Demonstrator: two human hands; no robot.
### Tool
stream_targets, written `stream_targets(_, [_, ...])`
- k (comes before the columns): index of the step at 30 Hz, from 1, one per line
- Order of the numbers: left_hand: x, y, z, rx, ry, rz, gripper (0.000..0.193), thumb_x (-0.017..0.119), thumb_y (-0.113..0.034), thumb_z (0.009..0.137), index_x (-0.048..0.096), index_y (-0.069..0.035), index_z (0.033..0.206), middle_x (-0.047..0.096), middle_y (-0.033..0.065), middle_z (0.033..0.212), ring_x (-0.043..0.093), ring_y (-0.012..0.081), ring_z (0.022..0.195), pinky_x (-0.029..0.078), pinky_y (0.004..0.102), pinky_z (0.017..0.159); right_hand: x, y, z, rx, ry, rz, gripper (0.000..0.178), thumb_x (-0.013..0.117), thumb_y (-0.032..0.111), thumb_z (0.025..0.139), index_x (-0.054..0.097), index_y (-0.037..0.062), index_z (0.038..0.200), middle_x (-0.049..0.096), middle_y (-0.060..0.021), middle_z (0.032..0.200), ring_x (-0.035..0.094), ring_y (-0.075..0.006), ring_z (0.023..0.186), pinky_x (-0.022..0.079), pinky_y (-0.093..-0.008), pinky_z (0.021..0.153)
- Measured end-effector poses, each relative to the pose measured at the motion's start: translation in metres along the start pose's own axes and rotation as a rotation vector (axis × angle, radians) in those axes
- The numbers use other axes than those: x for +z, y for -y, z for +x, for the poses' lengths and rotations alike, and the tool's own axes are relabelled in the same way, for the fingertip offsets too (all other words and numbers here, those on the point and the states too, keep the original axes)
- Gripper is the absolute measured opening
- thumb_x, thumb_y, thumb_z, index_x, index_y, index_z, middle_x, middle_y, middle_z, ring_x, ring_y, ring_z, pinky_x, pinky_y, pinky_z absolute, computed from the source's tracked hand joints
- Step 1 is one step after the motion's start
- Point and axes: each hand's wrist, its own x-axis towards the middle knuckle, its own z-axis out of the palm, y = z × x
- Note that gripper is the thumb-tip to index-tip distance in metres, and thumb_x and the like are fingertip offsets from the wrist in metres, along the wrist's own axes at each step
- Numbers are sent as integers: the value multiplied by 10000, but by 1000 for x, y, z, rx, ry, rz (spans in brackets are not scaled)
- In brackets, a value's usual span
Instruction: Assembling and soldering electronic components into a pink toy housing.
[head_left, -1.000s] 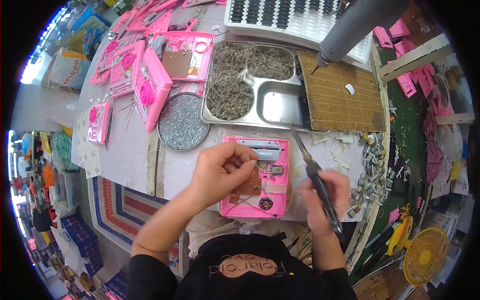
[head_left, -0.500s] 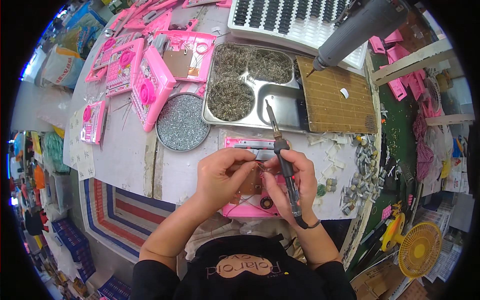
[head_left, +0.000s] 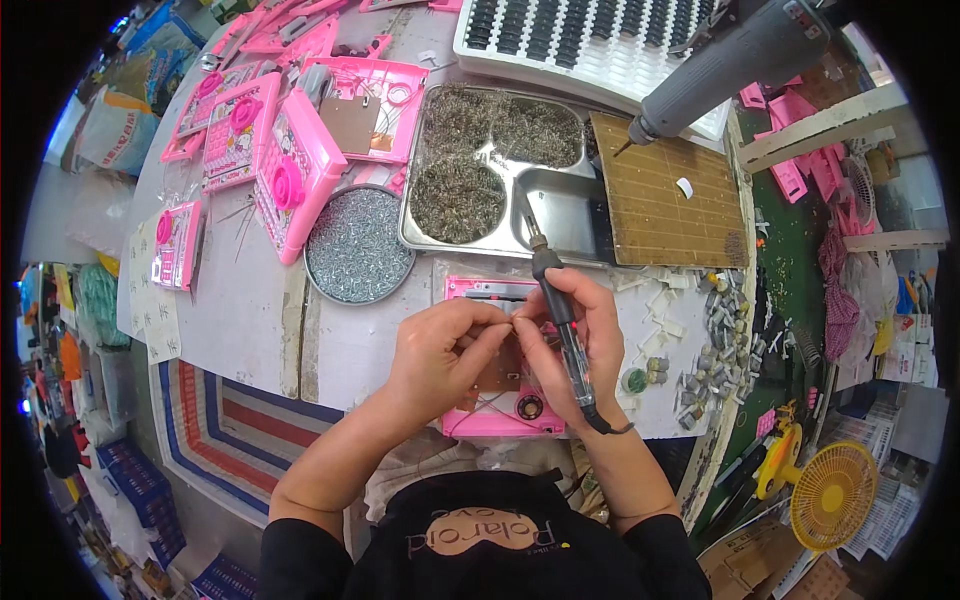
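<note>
A soldering iron [head_left: 562, 315] rests in my right hand [head_left: 583, 345], its bare tip pointing up and away over the steel tray. The thumb and fingertips of that hand also meet the fingertips of my left hand [head_left: 445, 350], which is closed in a pinch. Whatever lies between the fingertips is too small and hidden to make out. Directly under both hands is an open pink plastic casing [head_left: 470, 422], with a brown board [head_left: 500, 377], thin wires and a round black part [head_left: 530, 404] inside.
Beyond the casing stands a steel compartment tray [head_left: 420, 240] holding tangled small metal parts. Left of it are a round dish of screws [head_left: 360, 245] and pink toy casings [head_left: 300, 175]. A bamboo mat [head_left: 675, 200], a hanging electric screwdriver [head_left: 730, 75] and small motors [head_left: 720, 345] are at right.
My fingertips have drawn together, hiding the thin red wire that showed between them. My right hand has shifted slightly left, and the soldering iron has tilted a little.
</note>
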Motion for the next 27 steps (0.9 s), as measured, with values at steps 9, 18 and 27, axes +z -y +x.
stream_targets(9, [-7,2,6,201,28,197,79,731,-28,825,679,5,876,580,111,961,611,203,794,495,315,674,-10,3,-32,-378,59,-557,644,765,-100,761,497,74,1320,693,-158,1078,685,-311,993,448,-522,1051])
stream_targets(18, [13,11,4,239,-71,367,101,769,-64,722,706,-27,791,522,98,933,533,263,873,440,368,761,-49,-7,-39,-402,-111,-363,375,726,80,898,530,21,1212,640,-108,944,617,-232,818,470,-477,938])
stream_targets(27, [18,22,1,239,-149,317,105,764,-74,696,680,-52,755,543,98,935,542,297,867,445,409,759,-76,-3,-46,-327,109,-221,284,741,120,850,555,35,1047,557,-94,806,501,-220,711,421,-382,704])
